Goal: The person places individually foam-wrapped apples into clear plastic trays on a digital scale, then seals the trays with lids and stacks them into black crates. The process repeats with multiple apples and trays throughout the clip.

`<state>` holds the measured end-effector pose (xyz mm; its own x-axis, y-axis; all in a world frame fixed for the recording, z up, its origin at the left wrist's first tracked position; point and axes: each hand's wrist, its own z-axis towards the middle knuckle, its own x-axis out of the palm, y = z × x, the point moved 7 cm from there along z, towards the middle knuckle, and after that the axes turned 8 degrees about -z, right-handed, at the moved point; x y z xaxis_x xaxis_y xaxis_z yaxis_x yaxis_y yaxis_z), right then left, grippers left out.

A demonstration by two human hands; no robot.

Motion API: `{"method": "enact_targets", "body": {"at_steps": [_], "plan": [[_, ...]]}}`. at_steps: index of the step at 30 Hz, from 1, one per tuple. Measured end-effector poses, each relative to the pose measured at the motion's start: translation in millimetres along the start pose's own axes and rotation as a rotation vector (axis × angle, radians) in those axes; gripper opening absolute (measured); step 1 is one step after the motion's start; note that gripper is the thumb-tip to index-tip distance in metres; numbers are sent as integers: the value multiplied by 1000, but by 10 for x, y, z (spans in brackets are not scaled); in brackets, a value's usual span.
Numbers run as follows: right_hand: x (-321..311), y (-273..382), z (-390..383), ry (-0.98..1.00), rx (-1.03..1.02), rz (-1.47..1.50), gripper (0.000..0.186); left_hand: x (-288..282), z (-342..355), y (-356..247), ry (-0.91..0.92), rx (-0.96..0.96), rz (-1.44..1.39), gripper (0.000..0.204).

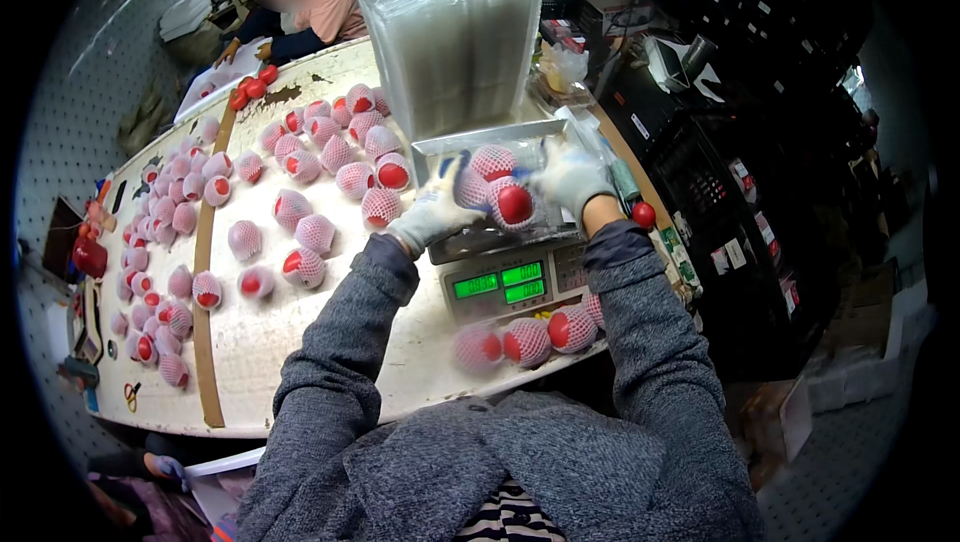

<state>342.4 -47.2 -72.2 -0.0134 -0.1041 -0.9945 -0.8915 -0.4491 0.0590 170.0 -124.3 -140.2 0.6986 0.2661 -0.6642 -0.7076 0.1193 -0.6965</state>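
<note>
A cluster of red fruits in white-and-pink foam nets [515, 205] sits over the metal pan of a digital scale [500, 282], between my two gloved hands. My left hand [442, 207] is curled around the cluster's left side, fingers and thumb against the netted fruit. At the right side of the cluster is my right hand [570, 177]; its fingers are smeared by motion, with the thumb side close to the fruit. Below the pan the scale's green displays are lit. Several more netted fruits [527, 342] lie in a row before the scale, partly blurred.
A tall stack of clear plastic trays [455, 52] rises behind the scale. Many netted fruits [300, 164] cover the white table [260, 342] to the left; scissors [132, 397] lie near its edge. Black crates [690, 192] stand at the right. A co-worker [300, 2] is at the far left.
</note>
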Motion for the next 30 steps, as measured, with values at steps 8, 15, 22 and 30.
{"method": "enact_targets", "body": {"at_steps": [8, 15, 22, 30], "plan": [[403, 301, 660, 218, -76, -53, 58, 134, -363, -399, -147, 206, 247, 70], [569, 585, 980, 327, -57, -157, 56, 339, -456, -379, -44, 216, 371, 85], [400, 440, 881, 8, 59, 176, 72, 410, -488, -385, -134, 181, 377, 82], [771, 405, 1075, 52, -17, 427, 82, 460, -492, -396, -96, 159, 420, 70]]}}
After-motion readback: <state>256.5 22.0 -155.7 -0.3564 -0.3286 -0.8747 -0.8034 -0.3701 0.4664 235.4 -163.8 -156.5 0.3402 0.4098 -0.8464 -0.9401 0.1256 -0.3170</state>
